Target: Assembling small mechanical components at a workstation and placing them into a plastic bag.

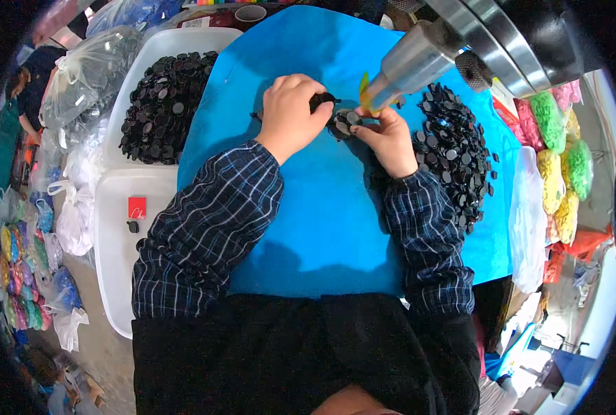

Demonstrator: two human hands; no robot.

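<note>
My left hand (291, 114) is closed, with a small clump of black pieces (322, 102) between its thumb and fingers. A short way to the right, my right hand (389, 142) has its thumb and forefinger bent at a little group of dark, flat oval pieces (342, 124). Its fingertips touch the edge of that group; part of them is behind a metal cylinder, so whether they grip a piece cannot be made out. Both hands are over a blue sheet (308, 228). A large pile of glossy black oval pieces (453, 162) spreads right of my right hand.
At left, a white tray (129, 97) holds many black pieces; a nearer white tray (118, 304) has a red card (136, 207) and a black piece. A metal lamp-like cylinder (418, 59) juts in from upper right. Plastic bags of coloured items (571, 180) line both sides.
</note>
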